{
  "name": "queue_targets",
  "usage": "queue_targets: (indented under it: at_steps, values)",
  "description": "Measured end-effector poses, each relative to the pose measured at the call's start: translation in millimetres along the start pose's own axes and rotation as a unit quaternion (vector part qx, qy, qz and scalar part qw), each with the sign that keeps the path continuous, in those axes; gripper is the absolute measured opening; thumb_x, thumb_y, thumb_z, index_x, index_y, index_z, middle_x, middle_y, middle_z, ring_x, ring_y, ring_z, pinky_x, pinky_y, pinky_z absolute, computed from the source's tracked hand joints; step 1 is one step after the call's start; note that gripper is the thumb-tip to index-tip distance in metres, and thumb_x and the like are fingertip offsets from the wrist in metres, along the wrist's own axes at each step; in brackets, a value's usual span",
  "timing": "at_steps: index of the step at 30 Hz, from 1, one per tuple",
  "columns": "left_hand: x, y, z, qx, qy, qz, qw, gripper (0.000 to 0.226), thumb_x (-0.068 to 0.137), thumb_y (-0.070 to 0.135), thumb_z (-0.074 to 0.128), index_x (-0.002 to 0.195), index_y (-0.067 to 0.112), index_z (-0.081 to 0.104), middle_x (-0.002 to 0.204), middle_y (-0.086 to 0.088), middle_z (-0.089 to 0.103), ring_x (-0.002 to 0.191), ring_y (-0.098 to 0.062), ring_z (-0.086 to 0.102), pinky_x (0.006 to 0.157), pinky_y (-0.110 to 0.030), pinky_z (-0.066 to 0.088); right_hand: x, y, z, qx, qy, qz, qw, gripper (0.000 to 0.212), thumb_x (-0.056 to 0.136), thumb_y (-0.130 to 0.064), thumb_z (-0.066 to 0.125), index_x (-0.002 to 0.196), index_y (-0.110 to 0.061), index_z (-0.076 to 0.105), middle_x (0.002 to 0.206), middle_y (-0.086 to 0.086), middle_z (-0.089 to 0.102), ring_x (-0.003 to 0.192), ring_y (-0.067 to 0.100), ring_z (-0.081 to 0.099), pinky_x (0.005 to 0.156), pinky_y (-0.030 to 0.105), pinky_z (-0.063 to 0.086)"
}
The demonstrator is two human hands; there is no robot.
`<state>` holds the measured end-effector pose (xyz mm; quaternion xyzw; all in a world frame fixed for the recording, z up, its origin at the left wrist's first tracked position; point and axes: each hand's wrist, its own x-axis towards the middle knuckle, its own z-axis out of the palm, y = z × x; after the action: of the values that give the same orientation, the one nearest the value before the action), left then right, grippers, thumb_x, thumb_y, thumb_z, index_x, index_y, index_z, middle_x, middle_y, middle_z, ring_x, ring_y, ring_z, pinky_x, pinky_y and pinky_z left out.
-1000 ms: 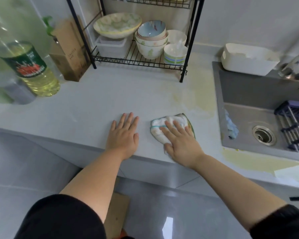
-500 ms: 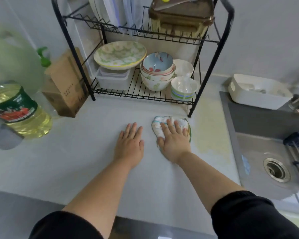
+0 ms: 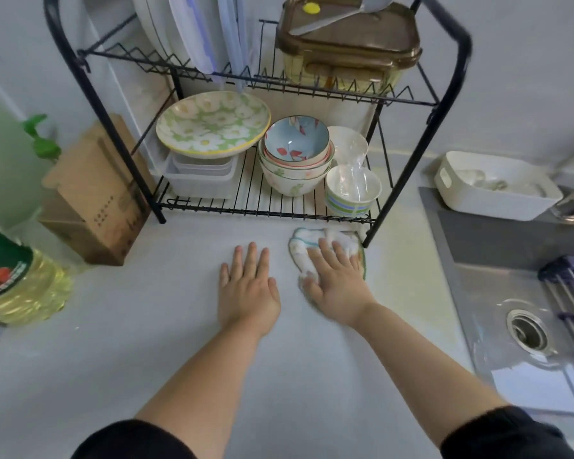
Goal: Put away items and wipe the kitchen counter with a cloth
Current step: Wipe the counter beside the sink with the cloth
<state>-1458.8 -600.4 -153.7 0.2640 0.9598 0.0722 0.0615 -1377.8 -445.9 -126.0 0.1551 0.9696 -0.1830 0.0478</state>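
The right hand (image 3: 338,279) lies palm down on the cloth (image 3: 307,238), fingers straight and slightly spread, pressing it flat on the surface (image 3: 146,342) rather than gripping it; its edges are a little blurred. The left hand (image 3: 247,289) rests just to its left, flat on the bare surface with fingers straight and close together, holding nothing. The 2 hands are near each other but apart. The cloth, white with a blue and green edge, sits just near of the black wire rack (image 3: 464,53), close to its right front foot. On the rack's lower shelf a floral plate (image 3: 212,125) rests on clear plastic boxes (image 3: 199,177) at the left, a stack of bowls (image 3: 297,140) stands in the middle, and a striped cup (image 3: 353,190) is at the right. A brown lidded container (image 3: 348,38) sits on the upper shelf. Left of the rack stands a cardboard box (image 3: 93,193), and nearer, at the left edge, an oil bottle (image 3: 14,283). To the right is the sink (image 3: 497,286), with a white tub (image 3: 494,193) at its far side.
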Motion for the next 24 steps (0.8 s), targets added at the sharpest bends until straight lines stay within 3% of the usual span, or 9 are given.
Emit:
queue_targets:
  at_steps: [3,5,8,10,13,17,20,24]
  values:
    - [0,1,-2,-0.002,-0.004,0.003,1.0,0.058,0.099,0.035,0.02,0.153,0.026,0.001,0.16,0.004,-0.009,0.147,-0.02,-0.011,0.118,-0.043,0.0,-49,12,1,0.064,0.027,-0.062,0.996,0.064,0.092,-0.052,0.035,0.144,-0.015,0.038,0.155,0.008,0.025,0.146,0.027,0.011,0.119,0.04,0.015]
    - [1,2,-2,0.0,0.0,0.003,1.0,0.058,0.099,0.035,0.019,0.152,0.026,0.001,0.16,0.004,-0.009,0.147,-0.02,-0.011,0.118,-0.044,0.0,-51,16,4,0.0,0.042,-0.079,0.996,0.064,0.092,-0.051,0.027,0.143,-0.014,0.039,0.152,0.013,0.031,0.144,0.033,0.021,0.116,0.046,0.021]
    - [1,1,-1,0.005,0.004,0.002,1.0,0.057,0.098,0.035,0.02,0.153,0.027,0.002,0.16,0.004,-0.008,0.147,-0.02,-0.01,0.118,-0.044,0.001,-9,1,1,-0.063,0.01,-0.013,0.998,0.077,0.086,-0.056,0.005,0.15,-0.017,0.021,0.158,0.01,0.014,0.146,0.034,0.011,0.115,0.049,0.01]
    - [1,1,-1,0.011,0.004,0.002,1.0,0.058,0.099,0.035,0.021,0.153,0.028,0.002,0.16,0.004,-0.007,0.147,-0.02,-0.009,0.118,-0.044,0.002,23,-7,4,-0.079,0.006,0.027,0.996,0.066,0.092,-0.051,0.015,0.152,-0.021,0.013,0.16,0.007,0.002,0.146,0.032,0.001,0.114,0.05,0.003]
    - [5,-1,0,0.02,-0.001,0.007,1.0,0.057,0.099,0.034,0.022,0.152,0.028,0.002,0.16,0.004,-0.007,0.147,-0.021,-0.008,0.117,-0.045,0.003,37,-10,7,-0.067,0.001,0.046,0.997,0.06,0.096,-0.041,0.029,0.151,-0.021,0.014,0.16,0.005,0.001,0.147,0.03,-0.002,0.115,0.051,0.0]
    - [4,1,-2,0.022,-0.002,0.002,1.0,0.057,0.098,0.034,0.024,0.152,0.028,0.006,0.161,0.004,-0.003,0.147,-0.02,-0.005,0.118,-0.045,0.005,0,5,5,-0.06,-0.003,-0.001,0.998,0.078,0.078,-0.049,0.01,0.15,-0.02,0.022,0.16,0.004,0.009,0.147,0.028,0.005,0.116,0.048,0.005]
    - [2,2,-3,0.024,-0.005,0.003,1.0,0.057,0.099,0.034,0.024,0.152,0.027,0.007,0.161,0.004,-0.002,0.147,-0.021,-0.003,0.118,-0.046,0.006,-48,37,3,-0.066,0.003,-0.053,0.996,0.079,0.076,-0.048,0.012,0.147,-0.02,0.031,0.158,0.003,0.017,0.146,0.03,0.012,0.116,0.049,0.008]
    - [3,2,-3,0.028,-0.004,0.007,1.0,0.056,0.099,0.034,0.023,0.152,0.027,0.007,0.161,0.003,-0.002,0.147,-0.022,-0.004,0.118,-0.047,0.005,-58,54,-4,-0.054,0.024,0.037,0.998,0.08,0.073,-0.051,0.01,0.148,-0.028,0.027,0.159,-0.007,0.012,0.147,0.021,0.007,0.115,0.052,0.009]
